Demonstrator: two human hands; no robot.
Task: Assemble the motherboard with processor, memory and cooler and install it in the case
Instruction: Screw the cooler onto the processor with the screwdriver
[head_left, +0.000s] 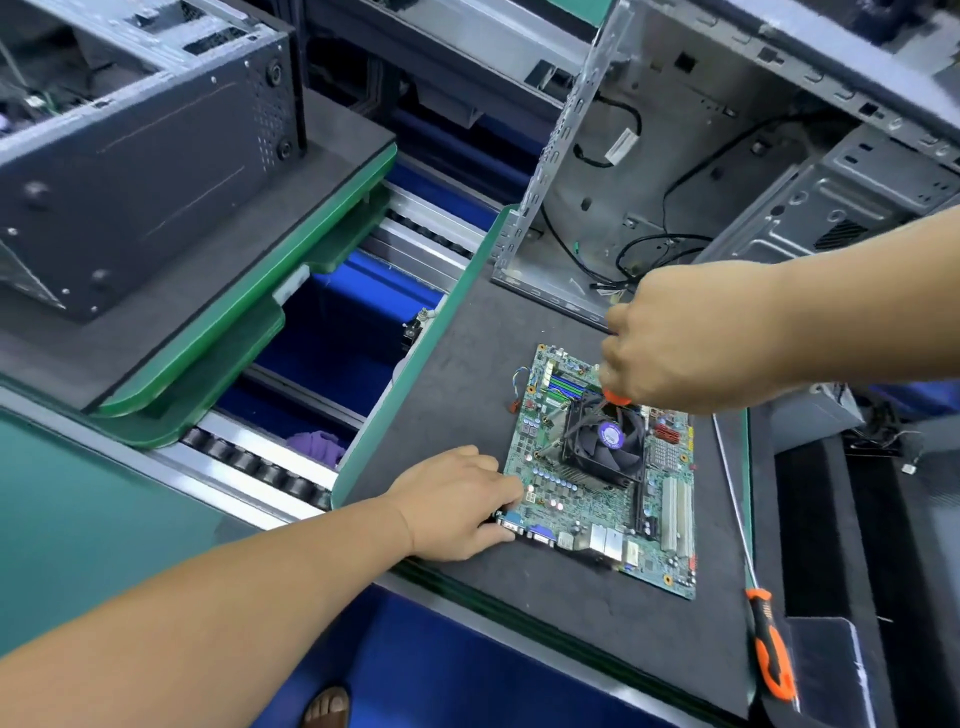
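Observation:
A green motherboard (582, 499) lies flat on the dark mat of a green-edged pallet (415, 364). A black cooler with a fan (605, 441) sits on its middle, and memory sticks (569, 385) stand near the far edge. My left hand (462, 506) rests on the board's near-left corner by the rear ports, fingers curled over its edge. My right hand (670, 338) grips a screwdriver with an orange handle (615, 397), its shaft pointing down at the cooler's far corner. The open metal case (701, 171) lies behind the board, loose black cables inside.
A second long screwdriver with an orange-black handle (769, 649) lies on the pallet's right edge. Another computer case (130, 140) sits on a pallet at the left. Conveyor rollers (260, 467) and a blue gap separate the two pallets.

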